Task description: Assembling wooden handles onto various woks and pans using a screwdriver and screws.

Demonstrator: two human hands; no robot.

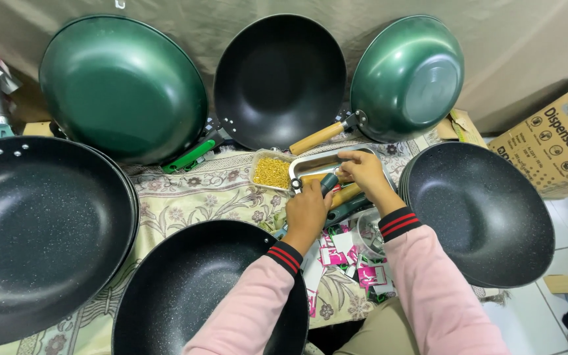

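We see the left hand (307, 212) closed around a dark screwdriver handle (328, 184), which pokes out of the fist toward one o'clock. The right hand (365, 169) sits just beyond it at one o'clock, fingers curled and pinching down on a wooden pan handle (344, 195) that lies in a shallow metal tray (305, 165); whether something small is also held between those fingertips we cannot tell. Both sleeves are pink with dark, red-striped cuffs.

At nine o'clock from the tray, touching it, stands a small clear tub of yellow bits (271, 171). At six o'clock from the hands lies a scatter of small pink and white packets (348, 260) beside a clear plastic cup (369, 231).

All this rests on a surface (185, 197) covered with a floral cloth. Around it we count dark speckled woks: one at five o'clock of the hands' left (192, 289), a large one at nine o'clock (41, 230), one at three o'clock (481, 213). Leaning at the back are a green wok (123, 85) at ten o'clock, a black wok (279, 79) at twelve and a green wok with a wooden handle (407, 75) at one. A cardboard box (553, 141) stands at the far right.
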